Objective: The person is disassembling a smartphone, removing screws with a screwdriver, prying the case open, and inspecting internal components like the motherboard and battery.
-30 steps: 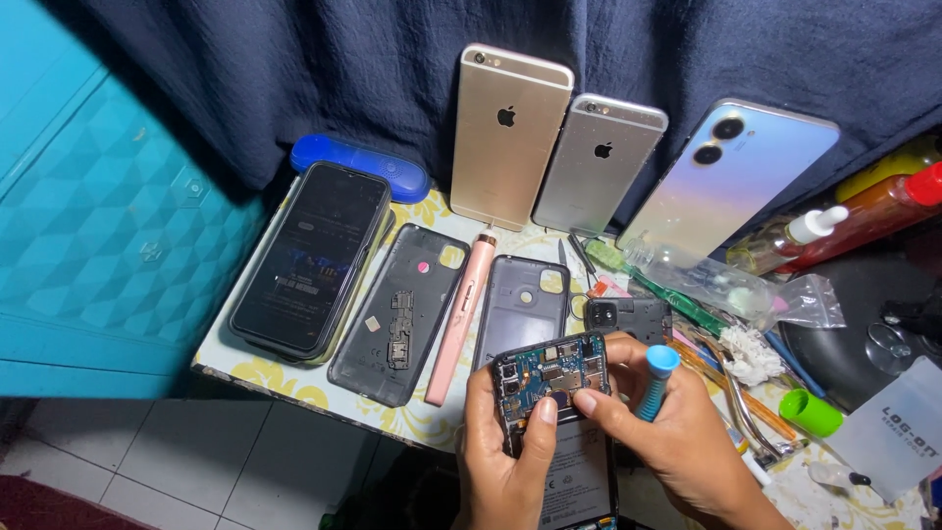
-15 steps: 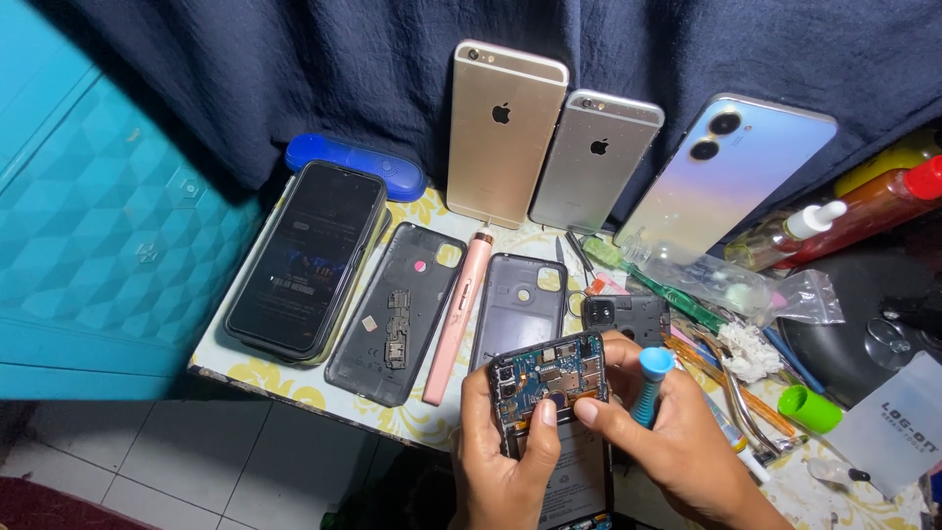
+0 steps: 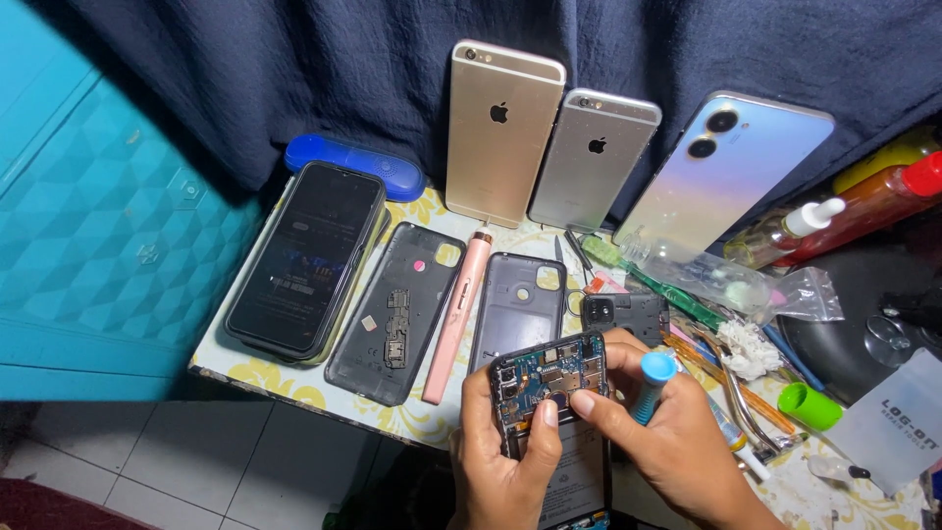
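Your dark phone screen lies left of centre, black w/ faint pale text lines. A clear plastic bag sits right of centre, crumpled. At lower right, a white card label w/ black print lies tilted near the frame edge.

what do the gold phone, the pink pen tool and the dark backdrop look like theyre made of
Gold phone: probably metal, with a smooth satin sheen and pale bands across its back. Pink pen tool: matte body, plastic or coated metal; cannot tell which. Dark backdrop: woven cloth, navy, hanging in soft folds and creases.
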